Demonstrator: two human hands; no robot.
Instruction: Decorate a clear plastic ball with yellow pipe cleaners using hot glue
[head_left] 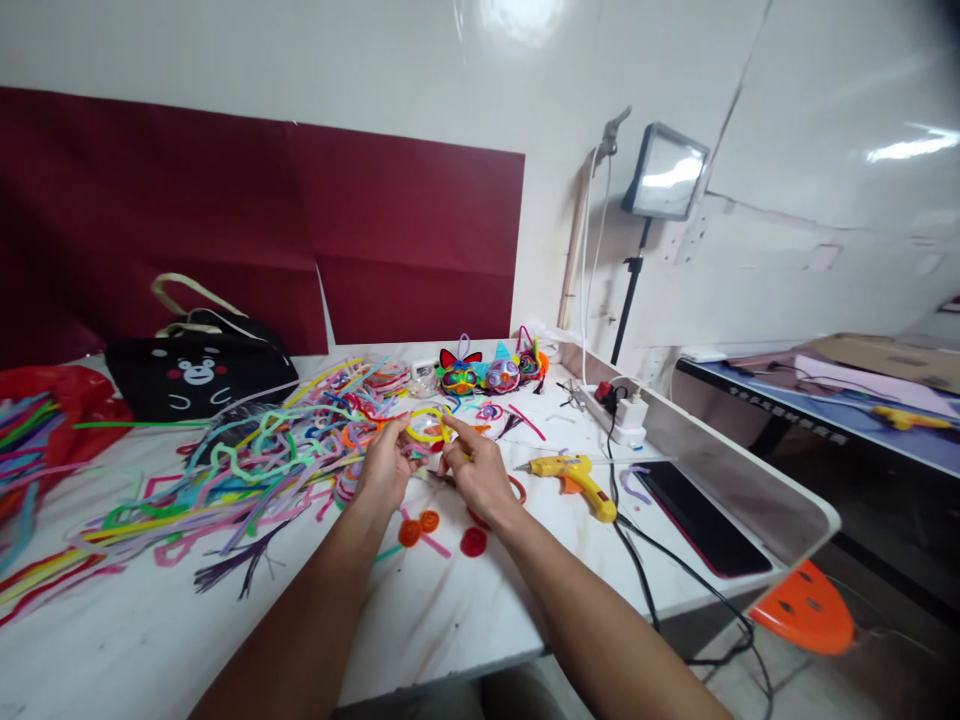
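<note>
My left hand [388, 466] and my right hand [478, 470] meet over the white table [450, 600], both pinched on a yellow pipe cleaner [426, 424] bent into a loop between them. The right index finger points along the loop's right end. A big tangle of coloured pipe cleaners [247, 465] lies just left of my hands. Small orange and red coiled discs [420, 527] rest on the table under my wrists.
A yellow glue gun [576, 476] with a black cord lies right of my hands, beside a dark tablet [701, 517] and a power strip [619, 410]. Finished colourful figures [491, 370] stand behind. A black bear-face bag [199, 372] and a red bag [67, 410] sit at the left. An orange stool [806, 605] stands at the table's right edge.
</note>
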